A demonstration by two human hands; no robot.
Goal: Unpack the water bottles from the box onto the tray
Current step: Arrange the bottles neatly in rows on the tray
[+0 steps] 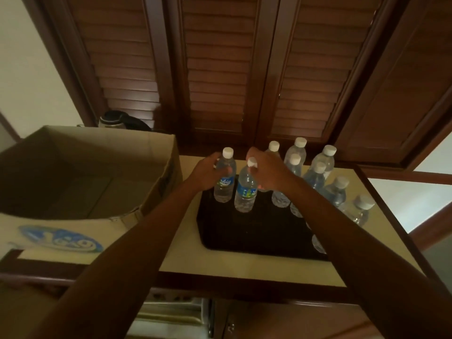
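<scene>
A black tray (227, 231) lies on the cream counter, right of an open cardboard box (102, 152) whose visible inside looks bare. My left hand (208, 173) grips a clear water bottle (224, 189) with a white cap, standing at the tray's far left. My right hand (267, 171) holds the neck of a second bottle (245, 194) just beside it, its base on or just above the tray. Several more white-capped bottles (318, 172) stand along the tray's far and right side, partly hidden by my right forearm.
The box's near flap (61, 238) with a blue logo hangs over the counter edge. A kettle (115, 119) sits behind the box. Dark louvred wooden doors (220, 69) rise behind the counter. The counter's dark wooden rim (244, 281) runs along the front.
</scene>
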